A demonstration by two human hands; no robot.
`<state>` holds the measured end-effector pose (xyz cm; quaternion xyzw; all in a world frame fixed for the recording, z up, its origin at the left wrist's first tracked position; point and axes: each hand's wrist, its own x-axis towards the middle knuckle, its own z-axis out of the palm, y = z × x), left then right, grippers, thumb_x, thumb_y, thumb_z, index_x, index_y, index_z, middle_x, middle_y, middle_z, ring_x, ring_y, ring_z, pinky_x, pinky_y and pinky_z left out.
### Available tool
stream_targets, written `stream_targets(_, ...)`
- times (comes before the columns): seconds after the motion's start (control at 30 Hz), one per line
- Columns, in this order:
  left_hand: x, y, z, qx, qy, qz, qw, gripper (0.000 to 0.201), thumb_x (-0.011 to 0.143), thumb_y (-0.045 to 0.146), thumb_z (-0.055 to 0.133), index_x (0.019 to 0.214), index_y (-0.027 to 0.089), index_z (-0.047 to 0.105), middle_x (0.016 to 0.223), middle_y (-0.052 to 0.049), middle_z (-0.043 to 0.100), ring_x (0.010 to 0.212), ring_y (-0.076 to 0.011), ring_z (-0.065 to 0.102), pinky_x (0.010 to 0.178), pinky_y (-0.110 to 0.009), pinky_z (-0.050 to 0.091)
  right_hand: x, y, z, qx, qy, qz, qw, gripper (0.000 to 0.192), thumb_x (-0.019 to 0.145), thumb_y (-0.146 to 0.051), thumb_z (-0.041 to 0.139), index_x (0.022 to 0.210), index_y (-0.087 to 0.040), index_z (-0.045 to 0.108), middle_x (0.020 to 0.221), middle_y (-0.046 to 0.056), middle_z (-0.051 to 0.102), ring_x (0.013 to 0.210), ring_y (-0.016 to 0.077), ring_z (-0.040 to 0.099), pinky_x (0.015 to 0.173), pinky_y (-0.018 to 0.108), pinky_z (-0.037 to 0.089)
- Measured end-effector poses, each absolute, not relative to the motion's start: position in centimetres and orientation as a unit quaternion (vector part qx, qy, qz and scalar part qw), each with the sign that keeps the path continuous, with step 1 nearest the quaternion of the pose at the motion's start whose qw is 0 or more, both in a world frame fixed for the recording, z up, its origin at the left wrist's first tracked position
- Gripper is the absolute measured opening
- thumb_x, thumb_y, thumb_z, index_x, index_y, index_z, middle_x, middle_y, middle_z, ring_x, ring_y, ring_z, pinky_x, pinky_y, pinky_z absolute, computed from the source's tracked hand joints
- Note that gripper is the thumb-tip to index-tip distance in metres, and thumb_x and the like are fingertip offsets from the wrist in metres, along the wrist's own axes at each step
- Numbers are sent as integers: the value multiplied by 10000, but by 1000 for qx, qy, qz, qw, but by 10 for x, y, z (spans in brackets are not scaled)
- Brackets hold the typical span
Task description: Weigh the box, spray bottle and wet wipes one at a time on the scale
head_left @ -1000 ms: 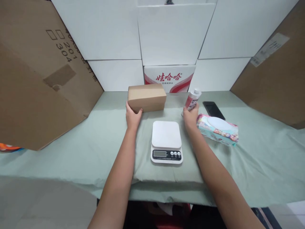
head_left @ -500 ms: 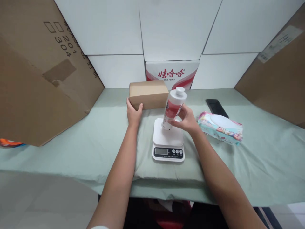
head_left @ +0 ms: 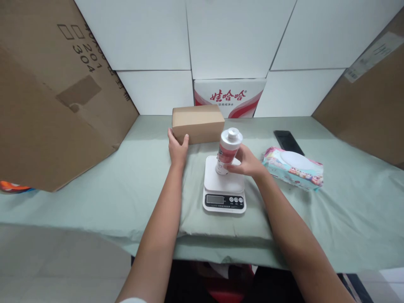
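Note:
My right hand [head_left: 248, 162] grips a red-and-white bottle [head_left: 227, 149] with a white cap, standing it upright on the white platform of a digital kitchen scale [head_left: 224, 190]. The scale sits on a folded green pad in the middle of the table. My left hand [head_left: 177, 148] rests against the near left corner of a small brown cardboard box [head_left: 198, 123], fingers curled on its edge. The box lies just behind and left of the scale.
A pack of wet wipes [head_left: 294, 168] lies right of the scale, with a black phone [head_left: 288, 141] behind it. Large cardboard boxes [head_left: 50, 97] flank the green-covered table [head_left: 94, 185]. White boxes and a red-printed carton [head_left: 229, 97] form the back wall.
My right hand lifted the bottle from the table's right side, carried it left over the scale and brought it down upright onto the platform. The left hand stayed on the box.

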<state>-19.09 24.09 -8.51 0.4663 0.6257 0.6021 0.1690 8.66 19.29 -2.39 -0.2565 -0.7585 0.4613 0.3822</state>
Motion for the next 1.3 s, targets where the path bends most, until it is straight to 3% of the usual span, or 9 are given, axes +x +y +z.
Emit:
stream_targets(0.17, -191, 241, -85, 462, 628, 602, 170, 888, 923, 408, 694, 1650, 144, 258, 1727, -211, 355, 1609, -268, 387, 1333, -392, 337, 96, 198, -21, -269, -766, 455, 366, 693, 675, -420, 944, 1268, -226, 641, 1305, 115, 696, 1193, 319, 667, 1056, 468, 545)
stream_targets(0.33, -191, 242, -85, 461, 637, 595, 166, 875, 943, 437, 678, 1658, 176, 247, 1740, -198, 335, 1620, -257, 366, 1340, -399, 327, 99, 200, -22, -286, -787, 425, 343, 461, 709, -401, 934, 1089, -222, 745, 1061, 56, 758, 990, 271, 700, 969, 440, 579)
stream_targets(0.5, -191, 242, -85, 459, 637, 595, 169, 872, 944, 446, 667, 1660, 188, 242, 1744, -182, 336, 1620, -253, 367, 1341, -403, 325, 91, 209, -32, -332, -682, 422, 497, 435, 725, -471, 899, 1047, -245, 714, 1051, 40, 740, 939, 231, 681, 818, 368, 584)
stream_targets(0.63, -189, 240, -83, 461, 638, 591, 174, 875, 938, 459, 657, 1654, 169, 245, 1734, -190, 352, 1617, -268, 370, 1346, -416, 310, 96, 223, -41, -404, -603, 354, 590, 423, 741, -473, 858, 1059, -276, 661, 1065, 35, 712, 1027, 239, 644, 819, 364, 581)
stream_targets(0.8, -186, 238, -81, 455, 643, 589, 182, 867, 934, 455, 649, 1649, 157, 258, 1716, -184, 389, 1597, -279, 400, 1333, -415, 332, 107, 236, -55, -473, -589, 275, 595, 349, 766, -426, 782, 1045, -265, 649, 1024, 22, 703, 934, 223, 596, 970, 448, 537)
stream_targets(1.0, -186, 238, -81, 454, 639, 593, 182, 863, 928, 445, 656, 1644, 165, 265, 1718, -183, 386, 1603, -276, 393, 1337, -418, 327, 108, 248, -67, -503, -583, 248, 588, 395, 752, -428, 751, 1083, -235, 654, 1040, 36, 713, 911, 219, 581, 957, 428, 509)
stream_targets(1.13, -186, 239, -81, 455, 643, 589, 182, 869, 926, 441, 670, 1645, 163, 268, 1718, -186, 382, 1604, -281, 390, 1336, -413, 329, 107, 257, -74, -511, -585, 222, 589, 525, 775, -443, 726, 1245, -230, 630, 1169, 72, 705, 980, 236, 608, 974, 436, 513)
stream_targets(1.3, -185, 239, -82, 454, 643, 591, 179, 853, 930, 425, 668, 1644, 171, 276, 1709, -180, 400, 1594, -276, 407, 1332, -418, 340, 107, 266, -85, -519, -583, 170, 602, 827, 775, -386, 701, 1551, -258, 445, 1442, 118, 612, 1270, 283, 573, 1131, 497, 465)
